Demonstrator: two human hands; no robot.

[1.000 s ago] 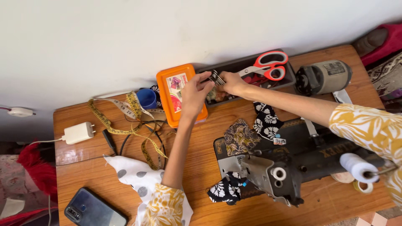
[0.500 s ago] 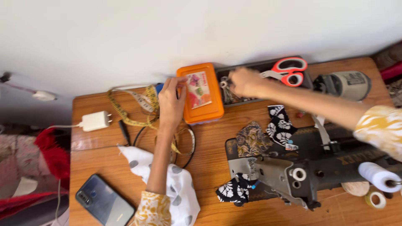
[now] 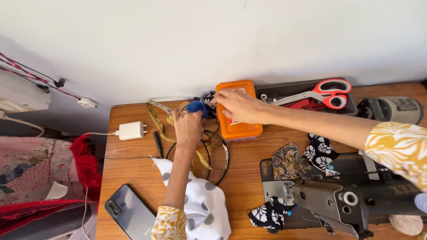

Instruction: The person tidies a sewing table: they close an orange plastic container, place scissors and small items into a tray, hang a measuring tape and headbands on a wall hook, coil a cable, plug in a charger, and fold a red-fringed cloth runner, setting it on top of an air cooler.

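Observation:
My left hand (image 3: 188, 126) is closed around a small blue cup (image 3: 195, 106) near the back of the wooden table (image 3: 133, 169). My right hand (image 3: 235, 106) reaches across the orange plastic box (image 3: 242, 129), its fingertips close together right beside the blue cup. Whether those fingers hold anything is hidden. Behind the box, red-handled scissors (image 3: 330, 95) lie on a dark tray (image 3: 293, 86).
A black sewing machine (image 3: 342, 200) fills the front right, with patterned fabric scraps (image 3: 289, 160) around it. A yellow measuring tape (image 3: 156, 121), a black cable loop (image 3: 219, 169), a white charger (image 3: 131, 131), a phone (image 3: 129, 214) and dotted white cloth (image 3: 202, 206) lie left. A grey motor (image 3: 396, 109) sits back right.
Both hands left the dark tray and moved left. My left hand took hold of the blue cup and my right hand crossed the orange box to it. The camera view shifted left.

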